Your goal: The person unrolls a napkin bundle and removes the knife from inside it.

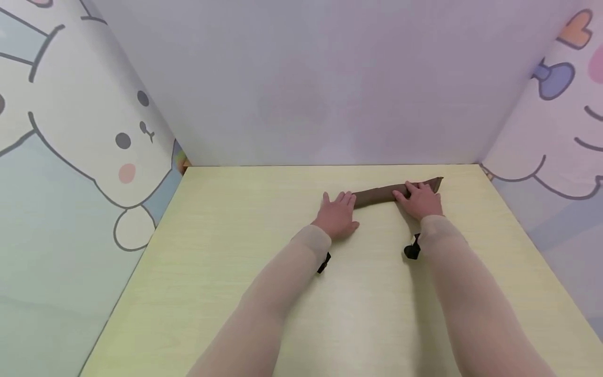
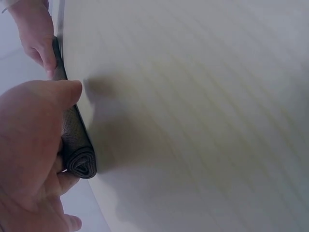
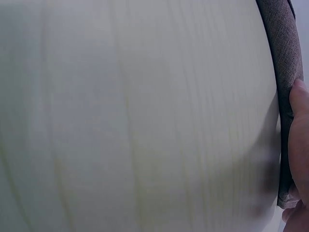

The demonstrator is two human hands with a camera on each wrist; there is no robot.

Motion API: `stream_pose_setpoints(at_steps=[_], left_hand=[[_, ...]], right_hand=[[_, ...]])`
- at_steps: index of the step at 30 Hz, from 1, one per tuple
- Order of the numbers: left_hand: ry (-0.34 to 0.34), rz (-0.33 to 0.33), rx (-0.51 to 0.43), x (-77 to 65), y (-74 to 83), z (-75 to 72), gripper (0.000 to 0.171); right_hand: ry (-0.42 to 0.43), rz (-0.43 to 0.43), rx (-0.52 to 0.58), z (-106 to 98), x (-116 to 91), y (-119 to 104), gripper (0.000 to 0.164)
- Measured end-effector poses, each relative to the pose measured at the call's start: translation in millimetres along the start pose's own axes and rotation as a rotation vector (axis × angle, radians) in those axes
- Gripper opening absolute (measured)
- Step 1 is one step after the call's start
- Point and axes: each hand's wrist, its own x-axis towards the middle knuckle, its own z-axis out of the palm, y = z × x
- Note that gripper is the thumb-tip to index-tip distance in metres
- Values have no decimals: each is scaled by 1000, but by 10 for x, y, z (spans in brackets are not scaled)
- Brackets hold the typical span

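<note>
A brown woven cloth, wound into a tight roll, lies slantwise near the far edge of the table. Its spiral end shows in the left wrist view, beside the fingers of my left hand. Seen from the head, that left hand rests at the roll's left end with fingers spread and thumb out to the side. My right hand lies over the roll near its right end, fingers extended across it. In the right wrist view the thumb touches the roll's side. A flap corner sticks out beyond the right hand.
The pale wood-grain table reaches to a plain light wall at the back. Cartoon-printed panels stand along both sides. A black wrist device hangs under the right sleeve, with another under the left.
</note>
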Motion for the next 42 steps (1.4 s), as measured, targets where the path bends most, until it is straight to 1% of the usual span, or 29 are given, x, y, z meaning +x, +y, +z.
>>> stream_pose_setpoints(at_steps=[7, 11, 16, 24, 30, 34, 37, 42], left_hand=[[10, 23, 25, -85, -49, 50, 83], [7, 21, 43, -161, -93, 80, 86], [-7, 8, 30, -282, -135, 79, 89], [-9, -5, 4, -421, -131, 57, 90], [-3, 1, -16, -519, -130, 108, 91], [11, -4, -46, -591, -126, 150, 91], [19, -11, -47, -650, -120, 169, 92], [17, -12, -34, -738, -118, 165, 92]], right_hand=[[4, -17, -15, 72, 5, -36, 85], [0, -44, -6, 40, 3, -154, 81], [-6, -78, -7, 30, 8, -271, 78], [30, -130, -37, 98, 8, -318, 79], [20, -142, -64, 133, -44, -377, 74], [19, -152, -74, 153, -74, -419, 77], [11, -163, -71, 166, -88, -447, 79], [15, -187, -76, 155, -103, -478, 78]])
